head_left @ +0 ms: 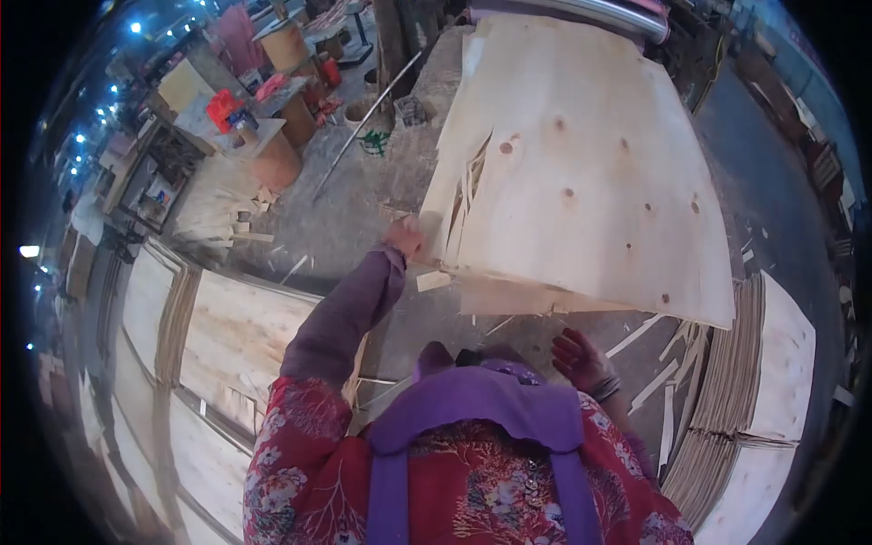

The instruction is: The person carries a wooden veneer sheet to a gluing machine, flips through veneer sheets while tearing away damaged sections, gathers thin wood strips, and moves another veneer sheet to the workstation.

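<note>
A large pale wood veneer sheet [590, 173] with several brown knots lies in front of me, its near edge lifted and slightly curled. My left hand [404, 236] is closed on its near left corner, where a long split and loose strips [468, 195] run along the side. Below the sheet's near edge, close to my body, my right hand [581, 361] is held apart from it, fingers loosely extended and holding nothing. Under the lifted edge another piece of veneer [509, 298] partly shows.
Stacked veneer sheets stand on my left [232, 331] and on my right [767, 363]. A metal roller [618, 14] lies beyond the sheet. Wood scraps [649, 386] litter the floor. A long rod [368, 123] and round wooden blocks [272, 159] are at the back left.
</note>
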Demonstrator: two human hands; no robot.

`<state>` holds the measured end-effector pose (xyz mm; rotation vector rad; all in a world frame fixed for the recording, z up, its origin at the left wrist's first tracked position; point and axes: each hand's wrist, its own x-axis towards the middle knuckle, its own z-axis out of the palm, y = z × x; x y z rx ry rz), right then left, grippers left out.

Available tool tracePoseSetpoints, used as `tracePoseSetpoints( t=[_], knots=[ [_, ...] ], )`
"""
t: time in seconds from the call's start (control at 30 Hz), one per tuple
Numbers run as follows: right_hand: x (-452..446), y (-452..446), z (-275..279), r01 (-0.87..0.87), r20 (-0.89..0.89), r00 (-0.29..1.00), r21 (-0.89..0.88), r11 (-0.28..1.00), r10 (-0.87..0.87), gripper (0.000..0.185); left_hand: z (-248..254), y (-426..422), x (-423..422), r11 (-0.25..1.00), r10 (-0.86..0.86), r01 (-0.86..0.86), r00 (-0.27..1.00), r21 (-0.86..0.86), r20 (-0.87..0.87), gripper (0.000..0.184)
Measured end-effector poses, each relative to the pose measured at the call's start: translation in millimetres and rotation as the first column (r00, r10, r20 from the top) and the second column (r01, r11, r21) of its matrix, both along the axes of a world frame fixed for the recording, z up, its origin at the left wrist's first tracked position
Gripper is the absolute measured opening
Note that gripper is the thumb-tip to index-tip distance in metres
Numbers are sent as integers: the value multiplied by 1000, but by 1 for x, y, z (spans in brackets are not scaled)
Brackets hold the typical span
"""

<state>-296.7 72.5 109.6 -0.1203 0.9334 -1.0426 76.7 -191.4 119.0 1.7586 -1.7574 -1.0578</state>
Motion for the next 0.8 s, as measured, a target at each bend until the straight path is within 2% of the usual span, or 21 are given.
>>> tracePoseSetpoints(
  t=[0.03, 0.07, 0.13, 0.17, 0.2, 0.27, 0.37, 0.43, 0.47, 0.5, 0.53, 0.6, 0.73, 0.8],
  knots=[
    [-1, -1, 3, 9, 32, 999, -60, 998, -7, 39, 6, 0, -1, 995, 88, -94, 990, 46, 107, 28],
    [1, -5, 6, 7, 35, 999, -49, 999, -5, 39, -4, -6, 4, 994, 89, -96, 990, 57, 112, 28],
    [10, -22, 28, 63, 11, 998, -93, 994, -62, 37, -54, -33, 17, 985, -158, 133, 954, 113, 256, 30],
    [15, -27, 34, 101, 38, 995, -99, 990, -97, 36, -104, -50, 28, 992, 32, -28, 999, 121, -33, 24],
    [18, -31, 35, 105, 40, 994, -95, 990, -102, 36, -96, -47, 29, 992, 28, -24, 999, 125, -31, 24],
    [25, -37, 39, 114, 8, 993, -90, 989, -114, 36, -48, -36, 24, 997, 72, -71, 970, 12, -234, 23],
    [32, -40, 44, 105, -30, 994, -79, 991, -107, 38, 14, -31, 9, 996, 41, -60, 971, -71, -237, 13],
    [35, -41, 43, 102, -48, 993, -71, 992, -106, 39, 66, -36, 1, 969, -107, 128, 989, -212, 105, 10],
    [35, -42, 42, 112, -1, 994, -71, 991, -112, 39, 73, -49, -1, 992, -77, 46, 957, -117, -278, 10],
    [37, -43, 41, 122, 46, 992, -72, 990, -119, 40, 78, -57, -2, 1000, 0, 5, 788, 6, -616, 10],
    [41, -43, 41, 128, 44, 991, -68, 989, -125, 40, 96, -51, -5, 1000, -3, 11, 787, 10, -616, 10],
    [46, -46, 45, 167, 108, 981, -63, 984, -160, 42, 157, -34, -17, 986, 107, 51, 549, 161, -829, 12],
    [70, -51, 72, 276, 116, 956, -56, 959, -269, 45, 186, -11, -18, 989, -8, 135, 474, 63, -880, 13],
    [77, -51, 86, 476, 287, 863, -184, 860, -416, 47, 205, -4, -9, 979, 23, 184, 333, 89, -943, 15]
  ],
)
